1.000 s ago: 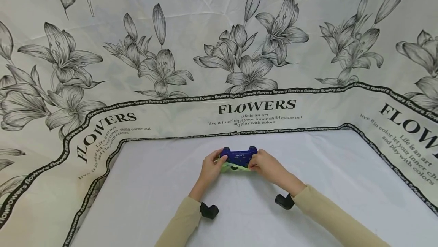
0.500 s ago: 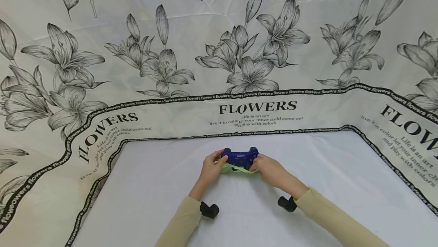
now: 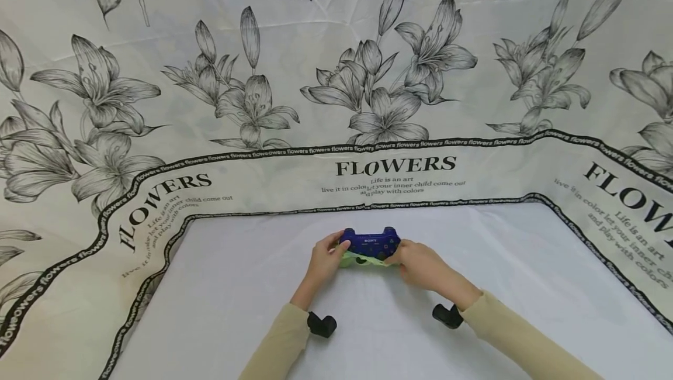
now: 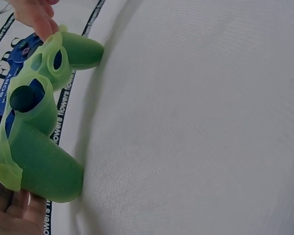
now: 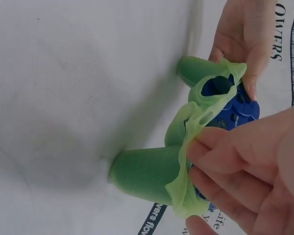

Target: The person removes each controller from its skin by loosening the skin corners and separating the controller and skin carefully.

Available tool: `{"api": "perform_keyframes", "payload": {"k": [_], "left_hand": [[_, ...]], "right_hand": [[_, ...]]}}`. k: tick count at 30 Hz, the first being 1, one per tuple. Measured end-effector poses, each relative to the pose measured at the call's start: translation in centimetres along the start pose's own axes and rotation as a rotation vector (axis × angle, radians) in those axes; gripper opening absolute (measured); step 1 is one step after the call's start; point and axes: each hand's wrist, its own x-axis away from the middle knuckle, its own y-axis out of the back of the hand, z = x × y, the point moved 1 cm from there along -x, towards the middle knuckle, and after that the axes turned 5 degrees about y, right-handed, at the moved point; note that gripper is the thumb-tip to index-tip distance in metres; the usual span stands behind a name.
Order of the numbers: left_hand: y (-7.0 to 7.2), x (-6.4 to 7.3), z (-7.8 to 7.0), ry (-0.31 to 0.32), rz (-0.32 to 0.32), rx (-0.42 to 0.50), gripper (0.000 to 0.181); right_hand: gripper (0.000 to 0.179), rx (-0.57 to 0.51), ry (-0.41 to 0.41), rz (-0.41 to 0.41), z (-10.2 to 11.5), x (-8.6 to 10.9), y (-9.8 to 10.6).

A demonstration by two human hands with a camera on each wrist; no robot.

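1. Gripping blue Sony gamepad [image 3: 368,244] with left hand [image 3: 323,260], at far middle of white tabletop [image 3: 236,286].
2. Pinching edge of green controller skin [image 5: 144,174] with right hand [image 3: 423,266], partly hiding gamepad's right end.
3. Backed by flower-print cloth [image 3: 284,178].

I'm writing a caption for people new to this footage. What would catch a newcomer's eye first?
Probably the deep-blue plastic game controller marked SONY, below the head view's centre, gripped by the left hand. Next, the translucent lime-green flexible sleeve partly covering it, its edge pinched by the right hand. Behind them, the white, black-flowered fabric backdrop dominates the head view's upper half.
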Motion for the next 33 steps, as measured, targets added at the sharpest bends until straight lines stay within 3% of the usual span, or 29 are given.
{"api": "perform_keyframes", "payload": {"k": [5,11,18,23,33], "left_hand": [[0.3,0.0,0.1,-0.007,0.016,0.016,0.044],[0.3,-0.1,0.3,0.012,0.015,0.018,0.045],[0.1,-0.2,0.4,-0.005,0.013,0.024,0.046],[0.2,-0.2,0.4,0.002,0.014,0.024,0.046],[0.3,-0.3,0.4,-0.02,0.025,0.025,0.046]], "right_hand": [[0.028,-0.113,-0.005,0.017,-0.6,0.3,0.3],[0.026,-0.125,0.056,-0.034,-0.6,0.5,0.4],[0.017,-0.118,-0.02,-0.115,-0.4,0.0,-0.4],[0.014,-0.189,-0.053,-0.167,0.1,-0.9,-0.6],[0.016,-0.202,-0.1,-0.213,1.0,-2.9,-0.8]]}}
